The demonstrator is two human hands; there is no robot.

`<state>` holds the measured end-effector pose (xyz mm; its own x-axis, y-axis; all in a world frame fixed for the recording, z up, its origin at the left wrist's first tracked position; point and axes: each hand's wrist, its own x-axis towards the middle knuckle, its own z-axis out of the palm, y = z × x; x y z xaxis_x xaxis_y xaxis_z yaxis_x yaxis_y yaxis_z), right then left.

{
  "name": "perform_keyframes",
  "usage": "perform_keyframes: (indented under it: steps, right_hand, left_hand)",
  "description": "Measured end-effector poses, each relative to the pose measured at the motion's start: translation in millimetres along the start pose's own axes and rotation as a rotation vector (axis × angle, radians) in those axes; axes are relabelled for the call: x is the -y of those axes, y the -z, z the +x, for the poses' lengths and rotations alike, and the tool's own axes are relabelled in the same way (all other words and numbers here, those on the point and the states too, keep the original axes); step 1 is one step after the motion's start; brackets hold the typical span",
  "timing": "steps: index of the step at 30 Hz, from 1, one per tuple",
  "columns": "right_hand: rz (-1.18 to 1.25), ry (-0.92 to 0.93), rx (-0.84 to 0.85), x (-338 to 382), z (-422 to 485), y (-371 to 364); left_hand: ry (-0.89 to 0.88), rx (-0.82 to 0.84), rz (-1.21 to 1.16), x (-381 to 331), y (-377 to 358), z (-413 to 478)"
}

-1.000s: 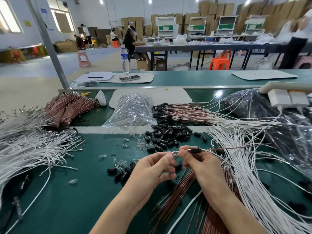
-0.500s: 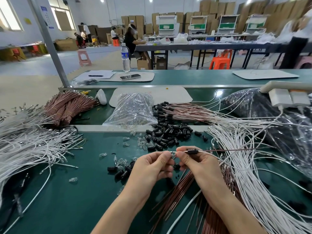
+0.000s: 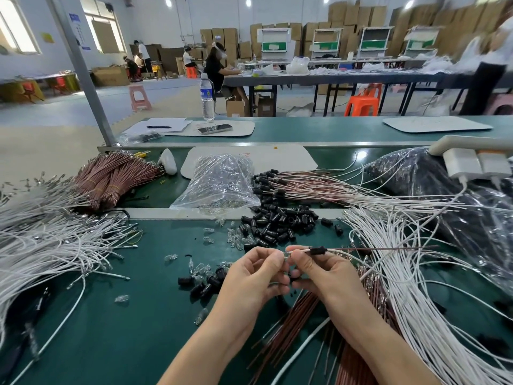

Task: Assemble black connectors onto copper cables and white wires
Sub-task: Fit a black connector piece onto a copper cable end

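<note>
White wires [image 3: 41, 245] heaped at the left edge of the frame on the green table [image 3: 125, 329], well apart from the work. Further right, loose black connectors [image 3: 205, 284] scattered just left of the wrists.

At centre, left hand [image 3: 255, 276]: grip clenched, fingertips pinching a small glinting tip [image 3: 287, 254] in the gap between the two hands. Too small to tell whether glass or metal.

Touching it from the right, right hand [image 3: 319, 270]: grip likewise closed, thumb and forefinger pinching a short stretch of white wire [image 3: 304, 250] at the same height.

Just right of that pinch, and not inside either grip, one black connector [image 3: 317, 250] threaded on the line, long axis level and in line with the wire, pointing left to right across the frame. Beyond it, a thin copper cable [image 3: 388, 248] running straight out toward the right edge, above the right-hand mass of white wires.

Judged from this: connector to the right of both grips, nearer the right hand by far. Likely next, a slide leftward along its own axis toward the pinched tip, right fingers shifting onto the connector, left holding the tip steady as the stop. Any tilt off that level line likely to snag the seating.
</note>
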<state>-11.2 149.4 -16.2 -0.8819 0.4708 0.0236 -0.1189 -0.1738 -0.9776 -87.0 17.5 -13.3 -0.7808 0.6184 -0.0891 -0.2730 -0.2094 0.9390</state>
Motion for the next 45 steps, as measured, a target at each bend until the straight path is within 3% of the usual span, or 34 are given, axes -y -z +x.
perform_keyframes:
  steps: [4, 16, 27, 31, 35, 38, 40, 45]
  right_hand:
    - [-0.076, 0.027, -0.005, -2.5, -0.6, -0.8]
    - [-0.129, 0.048, -0.051, -0.1, -2.4, -2.9]
    - [-0.157, 0.06, 0.004, -1.3, -1.1, -1.1]
    - [-0.088, 0.029, -0.06, -1.4, -0.1, -0.1]
    - [0.041, -0.013, -0.082, 0.1, 0.8, 1.6]
    - [0.081, -0.029, -0.094, 0.7, 1.3, 1.7]
    - [0.096, -0.031, -0.109, 0.8, 1.8, 1.4]
    - [0.13, -0.046, -0.147, 1.4, 2.9, 2.5]
  left_hand:
    - [-0.004, -0.003, -0.029, -1.5, -2.6, -2.5]
    - [-0.174, 0.014, 0.288, -0.6, 3.1, -3.6]
    - [-0.133, 0.042, 0.32, 0.4, 7.4, -1.6]
    - [-0.272, -0.026, 0.623, -8.5, 22.1, 4.1]
    - [-0.394, -0.28, 1.232, -24.4, 50.6, 23.5]
    - [-0.262, -0.174, 1.593, -31.1, 59.7, 38.5]
    - [-0.206, -0.107, 1.706, -32.4, 60.1, 45.5]
    - [-0.237, -0.115, 1.791, -35.1, 60.6, 56.8]
